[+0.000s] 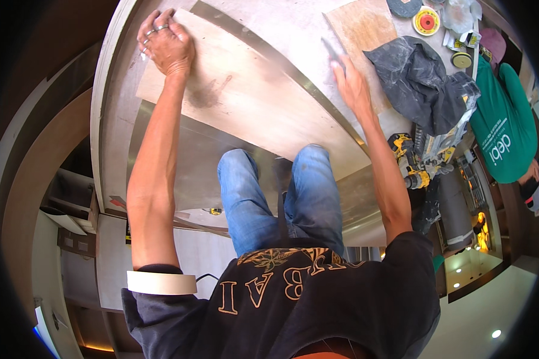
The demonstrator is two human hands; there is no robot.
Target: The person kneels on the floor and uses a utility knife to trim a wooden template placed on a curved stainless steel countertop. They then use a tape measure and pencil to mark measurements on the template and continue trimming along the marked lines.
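A pale plywood board (pixel 263 90) with a dark smudge lies slantwise over a shiny, metal-looking sheet (pixel 221 158), whose edge shows along the board's far side. My left hand (pixel 167 45), with rings on it, bears down at the board's far left end, its fingers bent over the edge. To the right, beyond the board's long edge, my right hand (pixel 353 87) is closed round a thin grey tool (pixel 332 51). Motion blurs the tool, so its kind is unclear. My knees are against the board's near side.
On the right lie a dark dusty cloth (pixel 416 78), a yellow-and-black power tool (pixel 404 152), a brown wood piece (pixel 362 30) and a yellow disc with a red centre (pixel 426 21). A person in a green shirt (pixel 503 125) is beyond. A tape roll (pixel 161 283) circles my left arm.
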